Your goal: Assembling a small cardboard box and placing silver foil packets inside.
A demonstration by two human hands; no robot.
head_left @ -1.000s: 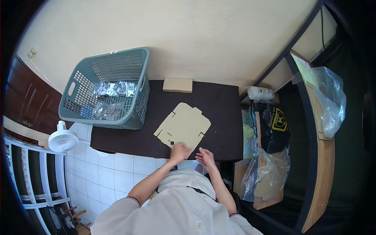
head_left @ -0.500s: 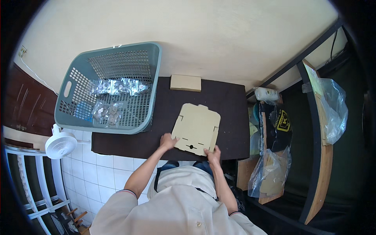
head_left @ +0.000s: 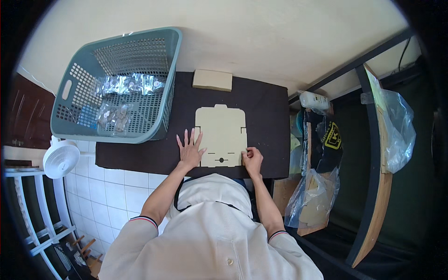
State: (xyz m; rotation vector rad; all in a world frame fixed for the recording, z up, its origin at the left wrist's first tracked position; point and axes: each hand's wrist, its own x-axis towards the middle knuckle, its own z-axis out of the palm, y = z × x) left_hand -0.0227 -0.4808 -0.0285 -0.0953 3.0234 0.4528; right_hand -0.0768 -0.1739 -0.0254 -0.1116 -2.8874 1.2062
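Cardboard [head_left: 220, 133]: L grip [head_left: 190, 153] splayed at edge; R grip [head_left: 252, 162] curled, prob. pinching it.

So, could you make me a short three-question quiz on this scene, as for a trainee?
1. True or false: the left hand and right hand both have their fingers spread wide.
2. Where are the plastic packets: (a) on the floor, (b) in the basket, (c) on the fan?
3. What lies straight beyond the cardboard sheet, toward the wall?

Key: 1. False; the right hand's fingers are curled. 2. b. 3. A small brown box.
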